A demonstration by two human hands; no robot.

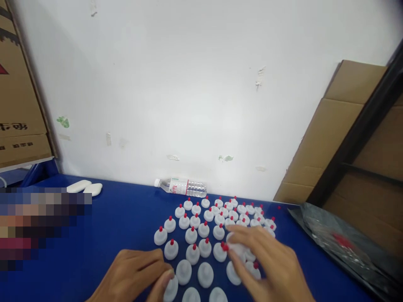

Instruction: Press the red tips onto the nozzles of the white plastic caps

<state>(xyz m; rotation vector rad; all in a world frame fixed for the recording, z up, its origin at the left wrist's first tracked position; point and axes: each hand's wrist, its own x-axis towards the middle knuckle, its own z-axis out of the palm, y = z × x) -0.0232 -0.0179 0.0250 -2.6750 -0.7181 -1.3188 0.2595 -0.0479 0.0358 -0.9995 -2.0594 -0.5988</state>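
Note:
Many small white caps with red tips [203, 229] stand in rows on the blue table [119, 222]. A few plain white caps without tips [205, 274] sit in the nearest rows. My left hand [132, 274] rests at the lower left of the group, its fingers curled round a white cap [171, 289]. My right hand [270, 264] lies over the right side of the group, fingers closed on a white cap [236, 248], with a red tip [224, 247] at its fingertips.
A clear water bottle [182, 187] lies against the white wall. Two white oblong objects [84, 187] lie at the table's far left. A dark plastic bag [340, 243] lies at right beside cardboard boxes [317, 142]. Another box [19, 105] stands at left.

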